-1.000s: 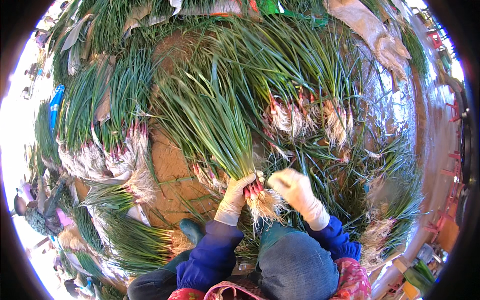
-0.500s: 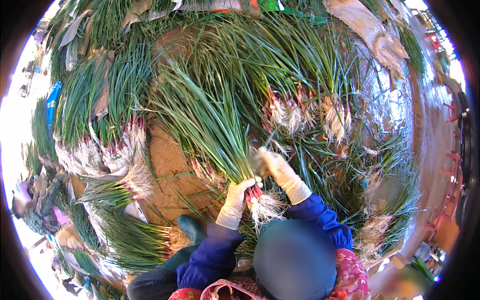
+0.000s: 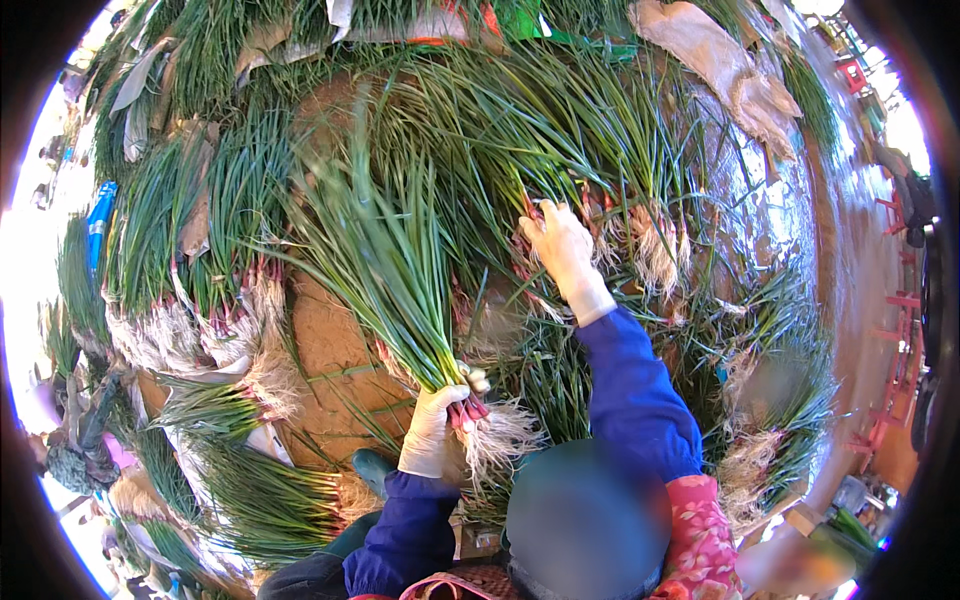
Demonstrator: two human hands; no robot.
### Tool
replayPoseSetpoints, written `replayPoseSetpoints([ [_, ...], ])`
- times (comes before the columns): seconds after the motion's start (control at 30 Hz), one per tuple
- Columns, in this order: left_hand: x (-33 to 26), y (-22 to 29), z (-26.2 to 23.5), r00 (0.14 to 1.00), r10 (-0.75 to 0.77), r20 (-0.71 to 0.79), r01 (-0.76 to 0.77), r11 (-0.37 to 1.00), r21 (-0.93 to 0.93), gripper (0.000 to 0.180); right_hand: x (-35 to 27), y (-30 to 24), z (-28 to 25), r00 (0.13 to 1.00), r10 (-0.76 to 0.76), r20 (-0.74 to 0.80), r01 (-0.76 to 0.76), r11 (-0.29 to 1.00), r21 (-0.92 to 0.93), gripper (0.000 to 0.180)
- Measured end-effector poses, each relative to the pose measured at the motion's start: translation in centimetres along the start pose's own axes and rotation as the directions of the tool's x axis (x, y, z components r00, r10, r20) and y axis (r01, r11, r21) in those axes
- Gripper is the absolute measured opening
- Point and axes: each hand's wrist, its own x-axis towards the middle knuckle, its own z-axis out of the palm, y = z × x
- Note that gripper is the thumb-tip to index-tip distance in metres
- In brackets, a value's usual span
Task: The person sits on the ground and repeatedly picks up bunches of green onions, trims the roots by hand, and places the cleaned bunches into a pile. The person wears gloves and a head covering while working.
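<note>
A head-worn wide fisheye looks steeply down, close over the held green onion bunch [image 3: 405, 290]; blue sleeves [image 3: 640, 400] enter from that bunch's near side; well beyond it, the scene shrinks and bends toward a round rim.

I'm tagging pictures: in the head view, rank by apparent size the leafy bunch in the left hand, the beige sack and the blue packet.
Largest: leafy bunch
Middle: beige sack
Smallest: blue packet
</note>
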Motion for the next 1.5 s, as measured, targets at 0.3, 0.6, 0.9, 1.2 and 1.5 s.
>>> replayPoseSetpoints([
  [0.3,4.2,1.1,1.2,0.991,0.07,-0.11,-0.05,0.983,0.176,0.028,-6.8,-6.4,-6.0,0.911,-0.371,0.181,0.363,0.929,0.076,0.015],
  [0.6,4.1,0.4,2.5,0.995,-0.008,-0.099,0.022,0.989,0.146,0.027,-9.9,-6.3,-8.7,0.746,-0.265,0.611,-0.256,0.733,0.63,0.043],
  [0.9,2.7,-1.8,1.2,0.998,-0.06,0.007,0.06,0.998,0.031,0.027,-11.6,-5.5,-2.0,0.509,-0.109,0.854,-0.842,-0.271,0.467,0.032],
  [1.2,1.7,-2.2,2.0,0.997,-0.022,0.079,0.042,0.964,-0.263,0.028,-13.0,-7.8,-4.0,0.479,-0.13,0.868,-0.82,-0.42,0.39,0.025],
  [1.5,-1.5,6.6,-1.7,0.994,0.105,0.027,-0.108,0.984,0.143,0.013,-3.0,-0.8,-5.6,0.572,-0.203,0.795,0.12,0.979,0.163,0.05],
])
